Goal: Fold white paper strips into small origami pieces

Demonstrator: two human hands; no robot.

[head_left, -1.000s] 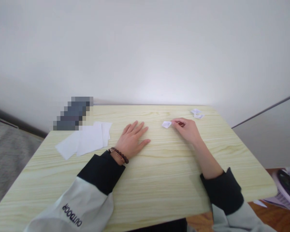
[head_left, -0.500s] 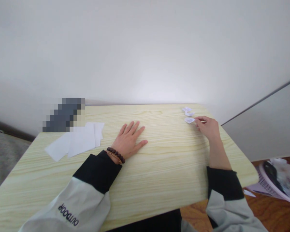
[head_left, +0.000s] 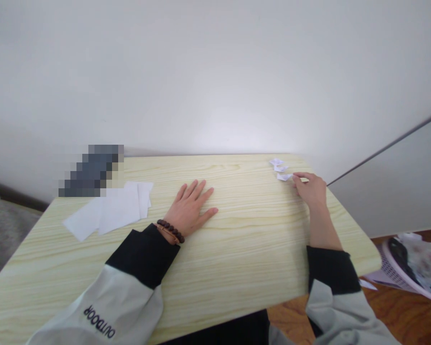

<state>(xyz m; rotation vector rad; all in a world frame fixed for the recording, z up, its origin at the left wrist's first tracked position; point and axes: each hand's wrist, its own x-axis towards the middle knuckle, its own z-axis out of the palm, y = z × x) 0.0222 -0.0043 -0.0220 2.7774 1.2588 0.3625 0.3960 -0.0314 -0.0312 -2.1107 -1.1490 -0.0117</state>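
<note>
R grip [head_left: 313, 189] pinching folded paper [head_left: 283, 178], nr 2 more pcs [head_left: 280, 168]; L grip [head_left: 187, 211] wide, flat on tbl [head_left: 244, 254]

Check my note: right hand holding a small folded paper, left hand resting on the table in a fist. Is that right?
Not in a fist: the head view shows the left hand resting on the table with fingers spread. The right hand does hold the small folded paper.

A pale wall [head_left: 215, 72] rises behind a wood-grained table [head_left: 244, 258] above brown flooring [head_left: 416, 318].
</note>
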